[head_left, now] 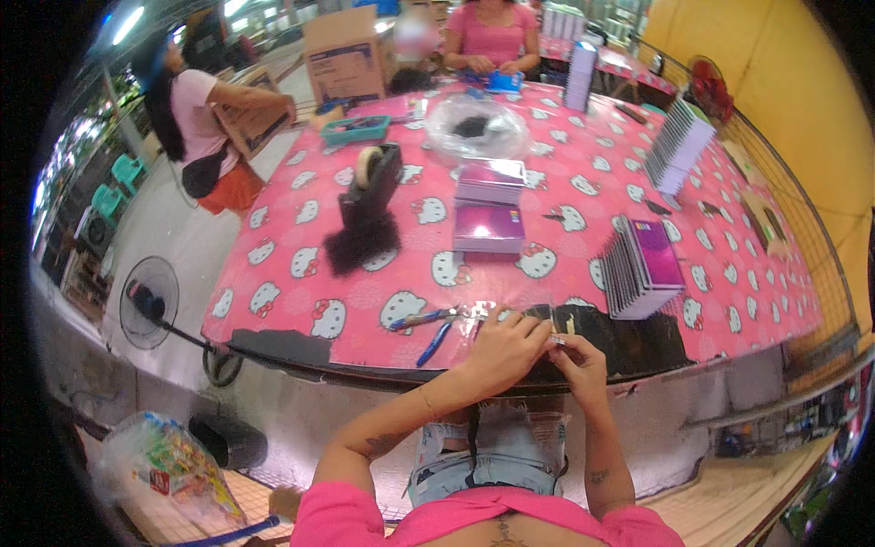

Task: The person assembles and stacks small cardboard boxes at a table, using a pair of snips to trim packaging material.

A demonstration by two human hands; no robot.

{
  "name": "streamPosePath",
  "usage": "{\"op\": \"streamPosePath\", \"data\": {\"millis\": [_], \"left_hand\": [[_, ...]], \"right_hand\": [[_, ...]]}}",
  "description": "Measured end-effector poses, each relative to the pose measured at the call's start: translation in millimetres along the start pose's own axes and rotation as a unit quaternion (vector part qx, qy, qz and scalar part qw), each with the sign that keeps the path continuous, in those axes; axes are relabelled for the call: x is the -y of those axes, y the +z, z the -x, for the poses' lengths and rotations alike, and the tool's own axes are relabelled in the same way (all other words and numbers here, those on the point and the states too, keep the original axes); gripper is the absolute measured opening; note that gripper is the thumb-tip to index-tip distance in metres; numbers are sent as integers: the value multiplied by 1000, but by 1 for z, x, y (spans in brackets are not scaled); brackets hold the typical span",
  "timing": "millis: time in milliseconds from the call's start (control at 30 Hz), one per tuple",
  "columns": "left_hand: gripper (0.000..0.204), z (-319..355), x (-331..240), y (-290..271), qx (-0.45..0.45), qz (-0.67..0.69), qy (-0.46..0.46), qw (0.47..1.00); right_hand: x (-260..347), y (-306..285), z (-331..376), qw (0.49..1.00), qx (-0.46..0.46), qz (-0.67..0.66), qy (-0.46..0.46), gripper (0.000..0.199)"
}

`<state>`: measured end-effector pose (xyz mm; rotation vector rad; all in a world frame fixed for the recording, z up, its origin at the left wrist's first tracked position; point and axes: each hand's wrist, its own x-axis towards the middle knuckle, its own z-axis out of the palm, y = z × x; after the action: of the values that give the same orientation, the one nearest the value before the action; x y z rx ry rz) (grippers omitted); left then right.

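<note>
Pliers (435, 345) lie left of the left hand (512, 345), seemingly for easy reach; its finger grip is unclear; right hand (583, 366) pinches small piece (557, 340).

Site: workshop, manual work and packing type. Evidence: broad desk (415, 264) under pink patterned sheeting, black patches along near edge. On it: stacks of matching purple-topped flat packs (489, 226), a tape dispenser (372, 182), a blue-handled tool (434, 345), a clear plastic bag (439, 128). Left hand (515, 342) and right hand (581, 362) at near edge, the right pinching a small pale piece (557, 340). Co-worker in pink (492, 35) handles items at far side; person at left (193, 118) carries a carton. Open cardboard box (344, 68) behind desk. Surroundings: overhead tube light (128, 25), standing fan (146, 305), teal plastic chairs (128, 170), yellow wall (825, 91).
</note>
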<state>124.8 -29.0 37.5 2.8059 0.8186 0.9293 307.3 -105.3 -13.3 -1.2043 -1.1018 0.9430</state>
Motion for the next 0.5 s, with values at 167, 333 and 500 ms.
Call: {"op": "streamPosePath", "data": {"millis": [167, 333, 500], "left_hand": [[21, -1, -1, 5, -25, 17, 28, 999], [20, -3, -5, 7, -36, 35, 25, 998], [24, -3, -5, 4, -42, 52, 19, 998]], "right_hand": [[13, -4, 0, 1000, 19, 2, -4, 24], [27, -22, -12, 997, 62, 41, 20, 19], [46, -35, -30, 977, 148, 154, -1, 17]]}}
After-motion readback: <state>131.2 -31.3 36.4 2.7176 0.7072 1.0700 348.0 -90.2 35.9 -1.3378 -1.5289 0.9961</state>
